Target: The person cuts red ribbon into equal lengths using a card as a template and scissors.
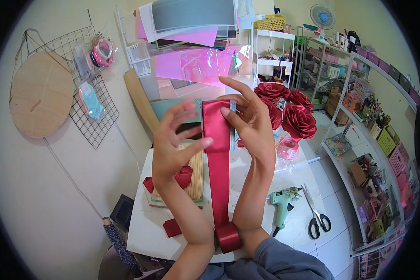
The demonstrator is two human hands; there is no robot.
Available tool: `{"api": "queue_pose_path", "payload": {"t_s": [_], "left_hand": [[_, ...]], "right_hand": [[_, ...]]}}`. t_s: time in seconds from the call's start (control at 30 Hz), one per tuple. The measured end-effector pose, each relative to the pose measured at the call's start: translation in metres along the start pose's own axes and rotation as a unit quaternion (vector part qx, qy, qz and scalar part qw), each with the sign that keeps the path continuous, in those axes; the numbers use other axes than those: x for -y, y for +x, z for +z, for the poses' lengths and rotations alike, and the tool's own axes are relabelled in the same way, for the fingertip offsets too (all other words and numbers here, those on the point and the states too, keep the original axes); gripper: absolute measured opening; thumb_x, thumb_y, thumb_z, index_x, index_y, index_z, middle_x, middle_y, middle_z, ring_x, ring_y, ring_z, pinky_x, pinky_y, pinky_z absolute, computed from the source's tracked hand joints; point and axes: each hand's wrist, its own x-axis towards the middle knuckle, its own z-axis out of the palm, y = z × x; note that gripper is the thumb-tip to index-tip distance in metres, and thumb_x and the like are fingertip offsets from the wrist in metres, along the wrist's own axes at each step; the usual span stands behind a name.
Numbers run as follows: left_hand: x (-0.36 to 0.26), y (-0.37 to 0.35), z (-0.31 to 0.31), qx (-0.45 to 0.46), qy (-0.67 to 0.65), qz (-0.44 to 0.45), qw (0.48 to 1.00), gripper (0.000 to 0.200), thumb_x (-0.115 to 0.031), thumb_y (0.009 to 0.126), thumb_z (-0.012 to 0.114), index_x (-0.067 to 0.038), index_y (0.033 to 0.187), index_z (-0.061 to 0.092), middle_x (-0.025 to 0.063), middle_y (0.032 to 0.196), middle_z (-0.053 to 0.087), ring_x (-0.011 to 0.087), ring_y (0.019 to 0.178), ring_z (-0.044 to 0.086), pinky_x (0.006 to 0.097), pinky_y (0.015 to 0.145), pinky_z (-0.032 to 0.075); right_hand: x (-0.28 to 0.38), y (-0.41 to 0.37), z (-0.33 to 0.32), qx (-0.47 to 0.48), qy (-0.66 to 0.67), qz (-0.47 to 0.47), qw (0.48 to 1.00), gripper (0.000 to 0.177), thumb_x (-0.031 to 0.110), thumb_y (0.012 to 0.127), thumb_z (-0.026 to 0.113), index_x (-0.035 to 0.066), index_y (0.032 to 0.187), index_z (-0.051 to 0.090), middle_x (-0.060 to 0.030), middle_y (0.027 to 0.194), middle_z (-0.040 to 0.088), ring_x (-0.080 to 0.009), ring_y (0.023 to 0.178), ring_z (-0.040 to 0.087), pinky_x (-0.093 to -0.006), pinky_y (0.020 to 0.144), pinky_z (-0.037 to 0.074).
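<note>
A wide red satin ribbon (pixel 218 123) is folded over a flat piece with a clear edge (pixel 232 112), held up over the table. My right hand (pixel 254 119) grips it at the right side, thumb on the satin front and index finger raised. On the left, my left hand (pixel 175 144) has its fingers spread and slightly blurred, and its thumb tip overlaps the ribbon's edge. From the fold the ribbon hangs down to its roll (pixel 228 236) at the table's near edge, between my forearms.
Right of my forearm lie a mint-green glue gun (pixel 281 205) and scissors (pixel 316 214). Red satin roses (pixel 298 119) stand at the back right, above a pink tape roll (pixel 288 147). Red fabric pieces (pixel 172 227) lie left; shelves (pixel 359 116) line the right.
</note>
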Motion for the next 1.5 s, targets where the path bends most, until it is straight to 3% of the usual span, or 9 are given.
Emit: {"api": "queue_pose_path", "payload": {"t_s": [0.1,0.27,0.63,1.0,1.07,1.17,1.33,1.4,1.5], "left_hand": [[-0.001,0.000,0.003,0.044,-0.029,-0.108,0.993,0.062,0.001,0.058,0.068,0.001,0.112,0.037,0.0113,0.100,0.050,0.0172,0.084,0.053,0.0278,0.072,0.046],[0.009,0.001,0.004,0.086,-0.031,-0.097,0.991,0.042,0.003,0.062,0.064,0.005,0.100,0.047,0.0106,0.082,0.058,0.0121,0.072,0.056,0.0234,0.065,0.046],[0.033,0.009,0.004,-0.024,0.021,-0.106,0.994,0.009,0.002,0.062,0.065,0.005,0.062,0.056,0.0031,0.056,0.056,0.0037,0.053,0.047,0.0173,0.048,0.037],[0.041,0.013,0.010,-0.106,0.022,-0.063,0.992,0.015,0.011,0.063,0.054,0.002,0.071,0.063,0.0081,0.073,0.062,0.0052,0.054,0.050,0.0164,0.045,0.037],[0.046,0.013,0.008,-0.123,0.043,-0.059,0.990,0.021,0.014,0.063,0.050,0.000,0.071,0.064,0.0087,0.076,0.062,0.0055,0.056,0.051,0.0163,0.045,0.037],[0.047,0.013,0.006,-0.148,0.002,-0.052,0.988,0.027,0.016,0.062,0.046,-0.002,0.069,0.065,0.0086,0.076,0.062,0.0061,0.058,0.052,0.0167,0.045,0.036],[0.033,0.011,0.009,-0.179,0.054,0.020,0.982,0.023,0.015,0.063,0.048,-0.001,0.068,0.064,0.0088,0.076,0.061,0.0076,0.061,0.053,0.0164,0.050,0.041],[0.032,0.011,0.009,-0.183,0.052,0.031,0.981,0.022,0.015,0.063,0.049,-0.001,0.068,0.064,0.0086,0.076,0.061,0.0080,0.061,0.054,0.0166,0.051,0.041],[0.030,0.011,0.010,-0.185,0.042,0.032,0.981,0.022,0.015,0.062,0.049,0.000,0.068,0.064,0.0080,0.074,0.061,0.0082,0.061,0.054,0.0170,0.052,0.042]], "right_hand": [[-0.001,0.003,0.001,0.001,-0.024,-0.031,0.999,0.045,-0.012,0.070,0.046,0.006,0.112,0.045,-0.0043,0.082,0.056,-0.0059,0.070,0.048,-0.0180,0.062,0.037],[-0.004,0.006,0.006,-0.009,-0.030,-0.144,0.989,0.044,-0.011,0.069,0.045,0.005,0.110,0.047,-0.0049,0.081,0.057,-0.0062,0.073,0.049,-0.0175,0.063,0.037],[0.000,0.000,-0.003,0.069,-0.011,-0.090,0.994,0.044,-0.013,0.068,0.044,0.004,0.108,0.048,-0.0061,0.081,0.058,-0.0077,0.075,0.051,-0.0193,0.065,0.040],[0.003,-0.007,-0.021,0.160,-0.015,-0.064,0.985,0.044,-0.013,0.065,0.047,-0.001,0.107,0.048,-0.0072,0.081,0.060,-0.0093,0.076,0.053,-0.0207,0.070,0.041],[0.004,-0.007,-0.026,0.258,-0.032,-0.031,0.965,0.046,-0.009,0.063,0.058,-0.001,0.107,0.048,-0.0089,0.081,0.061,-0.0120,0.079,0.055,-0.0255,0.074,0.040],[0.004,-0.007,-0.023,0.224,-0.051,0.032,0.973,0.049,-0.007,0.060,0.062,-0.002,0.107,0.048,-0.0078,0.077,0.060,-0.0120,0.078,0.055,-0.0273,0.076,0.039],[-0.011,-0.006,-0.018,0.131,-0.137,-0.054,0.980,0.061,-0.003,0.059,0.066,0.003,0.114,0.042,-0.0042,0.081,0.057,-0.0115,0.073,0.053,-0.0254,0.074,0.040],[-0.010,-0.008,-0.017,0.113,-0.072,0.115,0.984,0.067,-0.003,0.059,0.066,0.005,0.118,0.037,-0.0026,0.083,0.055,-0.0094,0.068,0.051,-0.0225,0.069,0.040],[-0.008,-0.003,-0.021,0.201,0.003,0.204,0.958,0.071,-0.003,0.057,0.067,0.005,0.120,0.034,-0.0001,0.075,0.054,-0.0065,0.062,0.050,-0.0195,0.061,0.040]]}}
